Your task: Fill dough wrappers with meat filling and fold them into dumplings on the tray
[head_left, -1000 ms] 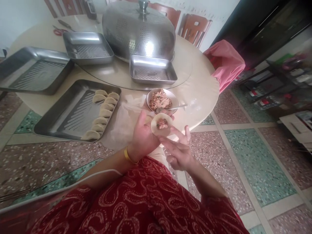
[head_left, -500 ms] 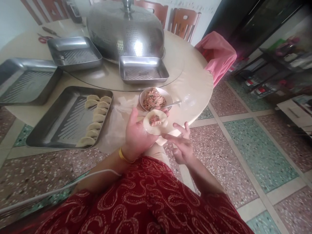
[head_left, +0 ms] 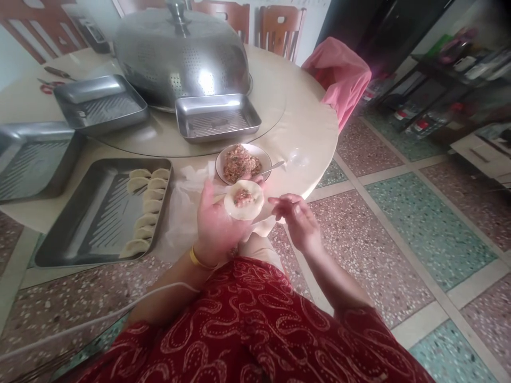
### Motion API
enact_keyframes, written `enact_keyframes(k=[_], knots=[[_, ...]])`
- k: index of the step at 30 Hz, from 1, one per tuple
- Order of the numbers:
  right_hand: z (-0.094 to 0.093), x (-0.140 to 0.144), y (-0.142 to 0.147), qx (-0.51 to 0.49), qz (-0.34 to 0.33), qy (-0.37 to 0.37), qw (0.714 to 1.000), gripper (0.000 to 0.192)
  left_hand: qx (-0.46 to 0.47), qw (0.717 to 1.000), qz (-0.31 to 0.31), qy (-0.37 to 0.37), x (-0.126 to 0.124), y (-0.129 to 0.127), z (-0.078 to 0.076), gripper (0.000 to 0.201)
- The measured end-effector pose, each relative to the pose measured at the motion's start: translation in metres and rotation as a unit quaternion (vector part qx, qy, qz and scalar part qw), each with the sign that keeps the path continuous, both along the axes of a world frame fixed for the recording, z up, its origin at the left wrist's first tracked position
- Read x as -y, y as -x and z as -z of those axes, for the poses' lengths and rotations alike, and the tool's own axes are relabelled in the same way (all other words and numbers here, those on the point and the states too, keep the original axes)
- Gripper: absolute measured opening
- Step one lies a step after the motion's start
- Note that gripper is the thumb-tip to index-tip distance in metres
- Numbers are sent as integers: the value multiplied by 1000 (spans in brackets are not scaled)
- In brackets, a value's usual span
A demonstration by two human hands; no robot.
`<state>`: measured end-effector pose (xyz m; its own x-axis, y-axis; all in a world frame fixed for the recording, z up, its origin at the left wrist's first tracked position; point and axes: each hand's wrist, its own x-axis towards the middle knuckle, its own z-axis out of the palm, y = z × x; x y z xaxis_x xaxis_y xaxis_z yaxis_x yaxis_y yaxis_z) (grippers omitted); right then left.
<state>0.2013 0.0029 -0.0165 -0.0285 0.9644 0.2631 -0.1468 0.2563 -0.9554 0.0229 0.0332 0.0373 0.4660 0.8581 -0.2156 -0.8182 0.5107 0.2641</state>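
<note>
Worktop (head_left: 305, 125) was crowded: a steel dome (head_left: 183, 58) far side, metal trays (head_left: 217, 123) far and left, dumplings (head_left: 151, 206) in the near-left tray (head_left: 96, 229), a bowl (head_left: 264, 155) with a spoon (head_left: 275, 166) just beyond the left grip (head_left: 219, 226). That one was palm up, spread pretty flat under the dough round (head_left: 253, 209). Right grip (head_left: 300, 222) hung just beside it, half curled, seemingly empty. Dough was roughly circular, filled side up.

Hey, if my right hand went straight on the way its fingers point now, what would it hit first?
Your right hand would probably meet the edge of the dough wrapper on your left hand, though depth is unclear in this single view.
</note>
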Motion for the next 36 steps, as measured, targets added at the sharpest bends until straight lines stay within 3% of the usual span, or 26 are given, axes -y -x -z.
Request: enact_keyframes(k=[2, 5, 7, 10, 16, 21, 26, 31, 36], knots=[[7, 2, 2, 124, 40, -145, 981, 28, 0, 1000, -4, 4, 1, -2, -2, 77], [18, 4, 5, 333, 74, -319, 884, 33, 2, 1000, -2, 5, 1, -3, -3, 78], [24, 3, 4, 403, 91, -374, 830, 35, 2, 1000, -10, 6, 0, -3, -2, 78], [26, 1, 0, 407, 109, -405, 811, 37, 2, 1000, -13, 2, 0, -1, -1, 78], [20, -9, -4, 491, 172, -393, 758, 38, -11, 1000, 8, -3, 4, 1, -1, 77], [15, -13, -5, 478, 170, -386, 771, 42, -17, 1000, 21, -9, 7, 0, -2, 78], [12, -22, -12, 480, 182, -400, 759, 41, -40, 999, 25, 4, 6, 0, -3, 82], [10, -65, -39, 513, 273, -294, 759, 44, -36, 999, 17, 1, 4, 2, -2, 83], [12, -120, -63, 562, 275, -181, 758, 45, -23, 1000, 13, -3, 4, 2, -2, 81]])
